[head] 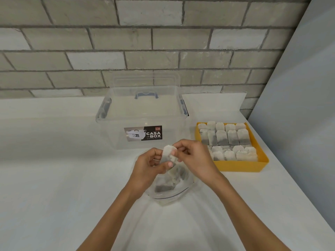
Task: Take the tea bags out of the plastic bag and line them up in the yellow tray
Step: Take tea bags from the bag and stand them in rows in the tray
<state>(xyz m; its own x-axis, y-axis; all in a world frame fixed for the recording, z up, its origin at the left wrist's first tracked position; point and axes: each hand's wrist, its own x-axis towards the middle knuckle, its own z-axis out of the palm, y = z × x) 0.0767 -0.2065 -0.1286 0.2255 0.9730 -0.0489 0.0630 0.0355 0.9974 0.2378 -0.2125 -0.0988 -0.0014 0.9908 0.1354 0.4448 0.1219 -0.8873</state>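
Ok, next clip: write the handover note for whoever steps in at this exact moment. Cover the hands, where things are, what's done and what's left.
Hands: left hand and right hand both pinch one tea bag, held over the plastic bag.
Plastic bag: on the white table in front of the clear box, with loose tea bags inside.
Yellow tray: to the right, holding rows of tea bags.
Done: about three rows lined up.
Left: place the held one, then move the rest out of the plastic bag.
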